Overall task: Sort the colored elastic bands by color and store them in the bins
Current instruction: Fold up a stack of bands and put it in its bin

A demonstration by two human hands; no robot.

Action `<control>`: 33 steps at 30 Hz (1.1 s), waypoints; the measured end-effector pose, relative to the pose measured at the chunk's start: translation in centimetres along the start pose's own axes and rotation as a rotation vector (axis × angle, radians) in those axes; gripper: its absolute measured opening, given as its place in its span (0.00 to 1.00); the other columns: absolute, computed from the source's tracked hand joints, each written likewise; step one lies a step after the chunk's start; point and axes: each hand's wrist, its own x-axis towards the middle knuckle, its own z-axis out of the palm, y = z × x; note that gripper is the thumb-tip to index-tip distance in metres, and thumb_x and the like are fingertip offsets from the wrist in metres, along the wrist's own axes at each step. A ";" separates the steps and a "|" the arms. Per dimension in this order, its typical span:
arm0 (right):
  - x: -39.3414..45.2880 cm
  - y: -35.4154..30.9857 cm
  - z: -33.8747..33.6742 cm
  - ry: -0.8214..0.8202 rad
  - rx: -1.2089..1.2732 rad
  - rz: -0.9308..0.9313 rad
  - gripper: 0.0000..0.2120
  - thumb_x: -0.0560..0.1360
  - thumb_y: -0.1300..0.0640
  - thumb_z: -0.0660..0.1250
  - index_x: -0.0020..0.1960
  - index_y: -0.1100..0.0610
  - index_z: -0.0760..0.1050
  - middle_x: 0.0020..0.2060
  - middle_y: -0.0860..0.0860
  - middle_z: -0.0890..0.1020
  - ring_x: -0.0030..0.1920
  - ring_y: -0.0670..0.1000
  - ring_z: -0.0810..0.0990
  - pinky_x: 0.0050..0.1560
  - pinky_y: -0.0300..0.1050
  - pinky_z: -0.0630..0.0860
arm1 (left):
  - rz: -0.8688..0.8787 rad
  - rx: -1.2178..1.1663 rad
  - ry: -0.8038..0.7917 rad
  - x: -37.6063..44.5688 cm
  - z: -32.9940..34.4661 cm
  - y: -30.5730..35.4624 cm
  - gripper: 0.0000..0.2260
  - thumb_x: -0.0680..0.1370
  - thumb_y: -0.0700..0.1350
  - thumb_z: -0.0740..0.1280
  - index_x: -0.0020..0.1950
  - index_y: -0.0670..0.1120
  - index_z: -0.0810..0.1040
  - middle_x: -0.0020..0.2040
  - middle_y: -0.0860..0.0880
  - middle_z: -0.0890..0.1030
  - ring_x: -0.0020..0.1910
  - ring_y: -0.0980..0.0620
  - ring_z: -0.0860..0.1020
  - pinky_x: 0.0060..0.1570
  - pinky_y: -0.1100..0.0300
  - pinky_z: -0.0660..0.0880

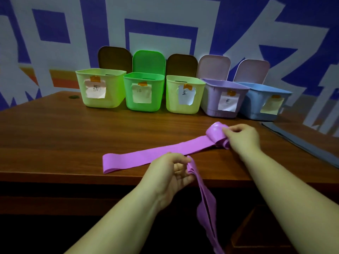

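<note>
A long purple elastic band point(152, 155) lies flat across the wooden table point(55, 136). Its right end is rolled into a small coil that my right hand point(242, 137) grips. My left hand point(170, 173) pinches a bunched part of purple band point(207, 204) at the table's front edge, and this part hangs down below the table. Whether the hanging part belongs to the same band I cannot tell. Five open bins stand in a row at the back: pale yellow-green point(102, 101), bright green point(143, 105), pale yellow-green point(172, 105), purple point(212, 105), blue point(251, 109). Each carries a paper label.
The bin lids stand raised against the blue and white patterned wall. A grey flat sheet point(300, 142) lies at the table's right edge. A brown chair or stool point(256, 231) shows below the table at the lower right.
</note>
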 end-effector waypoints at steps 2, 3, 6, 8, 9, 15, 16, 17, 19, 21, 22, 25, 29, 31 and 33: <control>1.4 1.2 -0.6 0.078 0.249 0.193 0.09 0.71 0.59 0.72 0.50 0.60 0.80 0.51 0.59 0.82 0.49 0.57 0.80 0.52 0.49 0.77 | 0.001 0.002 0.003 -0.1 -0.1 0.0 0.17 0.73 0.32 0.60 0.26 0.44 0.74 0.32 0.44 0.73 0.26 0.53 0.71 0.23 0.66 0.73; 2.0 1.8 -0.9 0.120 0.307 0.249 0.09 0.71 0.60 0.73 0.51 0.59 0.80 0.52 0.60 0.82 0.49 0.57 0.80 0.53 0.50 0.77 | 0.002 0.011 0.008 0.0 -0.2 0.0 0.19 0.73 0.32 0.60 0.23 0.45 0.75 0.32 0.45 0.73 0.25 0.53 0.71 0.22 0.66 0.73; 3.4 3.3 -2.2 0.265 0.349 0.334 0.09 0.72 0.58 0.71 0.52 0.58 0.79 0.51 0.59 0.82 0.46 0.58 0.80 0.49 0.51 0.79 | -0.003 0.005 0.025 0.2 -0.4 0.1 0.22 0.74 0.32 0.59 0.20 0.45 0.74 0.30 0.46 0.74 0.21 0.55 0.71 0.22 0.67 0.72; 4.0 4.0 -3.3 0.348 0.387 0.353 0.09 0.73 0.57 0.70 0.53 0.57 0.78 0.53 0.59 0.81 0.49 0.59 0.81 0.51 0.54 0.79 | -0.014 -0.013 0.037 0.2 -0.3 0.1 0.16 0.74 0.32 0.59 0.27 0.43 0.73 0.29 0.46 0.74 0.21 0.54 0.71 0.22 0.67 0.73; 4.0 4.2 -3.8 0.372 0.389 0.345 0.08 0.73 0.57 0.70 0.52 0.56 0.78 0.53 0.58 0.81 0.50 0.59 0.81 0.52 0.55 0.79 | -0.020 -0.018 0.040 0.1 -0.3 0.2 0.14 0.74 0.32 0.59 0.29 0.42 0.73 0.29 0.46 0.74 0.22 0.54 0.72 0.22 0.67 0.73; 0.0 1.0 -6.4 0.256 0.423 0.086 0.09 0.75 0.56 0.69 0.54 0.57 0.77 0.49 0.53 0.81 0.45 0.51 0.80 0.45 0.43 0.79 | -0.019 -0.014 0.060 -0.2 0.0 0.1 0.07 0.75 0.33 0.59 0.41 0.42 0.74 0.34 0.46 0.69 0.29 0.53 0.67 0.27 0.65 0.73; -1.3 0.1 -6.9 0.221 0.438 0.049 0.09 0.75 0.56 0.69 0.54 0.57 0.76 0.45 0.50 0.80 0.41 0.47 0.79 0.41 0.38 0.77 | 0.010 -0.037 0.054 -0.5 0.1 0.0 0.08 0.75 0.33 0.58 0.46 0.43 0.75 0.34 0.47 0.66 0.28 0.54 0.64 0.25 0.67 0.72; -2.6 -0.9 -7.4 0.183 0.457 0.018 0.09 0.75 0.56 0.68 0.54 0.56 0.76 0.43 0.48 0.79 0.39 0.44 0.78 0.39 0.36 0.76 | 0.048 -0.045 0.041 -0.9 0.2 0.0 0.11 0.75 0.32 0.58 0.52 0.43 0.76 0.34 0.48 0.64 0.26 0.55 0.63 0.23 0.69 0.71; -5.4 -2.4 -8.4 0.106 0.500 -0.026 0.06 0.74 0.57 0.69 0.51 0.55 0.77 0.40 0.46 0.80 0.37 0.42 0.79 0.37 0.34 0.77 | 0.124 0.031 -0.013 -2.0 0.1 -0.3 0.15 0.75 0.31 0.58 0.54 0.44 0.79 0.28 0.51 0.64 0.21 0.58 0.62 0.22 0.71 0.68; -8.2 -3.5 -8.8 0.016 0.563 -0.063 0.01 0.74 0.59 0.69 0.45 0.54 0.78 0.38 0.47 0.81 0.35 0.41 0.80 0.35 0.32 0.77 | 0.171 0.135 -0.067 -3.3 -0.3 -0.8 0.16 0.74 0.31 0.58 0.51 0.45 0.81 0.24 0.52 0.63 0.19 0.60 0.62 0.22 0.71 0.69; -9.6 -3.7 -8.9 -0.033 0.586 -0.082 0.01 0.73 0.60 0.69 0.44 0.54 0.78 0.37 0.48 0.82 0.35 0.43 0.80 0.34 0.32 0.77 | 0.167 0.158 -0.088 -4.0 -0.6 -1.1 0.17 0.73 0.30 0.58 0.50 0.45 0.82 0.25 0.52 0.64 0.21 0.59 0.62 0.23 0.70 0.69; -14.0 -3.8 -8.5 -0.159 0.585 -0.135 0.02 0.72 0.62 0.70 0.42 0.56 0.79 0.33 0.47 0.82 0.32 0.42 0.78 0.33 0.32 0.75 | 0.088 0.153 -0.186 -6.1 -1.6 -2.0 0.16 0.69 0.30 0.62 0.48 0.43 0.84 0.34 0.46 0.73 0.26 0.56 0.68 0.26 0.66 0.73; -18.9 -2.7 -7.2 -0.229 0.605 -0.139 0.02 0.70 0.63 0.70 0.40 0.57 0.79 0.29 0.44 0.82 0.30 0.38 0.76 0.34 0.29 0.73 | 0.058 0.147 -0.277 -8.6 -4.2 -3.6 0.18 0.60 0.36 0.66 0.48 0.44 0.85 0.42 0.39 0.75 0.29 0.52 0.71 0.28 0.63 0.74; -20.8 -2.1 -6.4 -0.216 0.605 -0.138 0.03 0.71 0.63 0.70 0.40 0.57 0.80 0.30 0.44 0.83 0.31 0.38 0.77 0.35 0.28 0.73 | 0.058 0.145 -0.273 -9.7 -5.7 -4.1 0.21 0.57 0.37 0.68 0.49 0.42 0.84 0.47 0.39 0.70 0.34 0.50 0.67 0.30 0.62 0.74; -22.4 -1.6 -5.7 -0.190 0.607 -0.133 0.03 0.71 0.62 0.70 0.40 0.55 0.79 0.32 0.44 0.83 0.32 0.38 0.78 0.36 0.28 0.73 | 0.051 0.158 -0.220 -10.7 -7.0 -4.6 0.20 0.57 0.37 0.67 0.48 0.40 0.83 0.46 0.37 0.71 0.33 0.49 0.68 0.29 0.62 0.74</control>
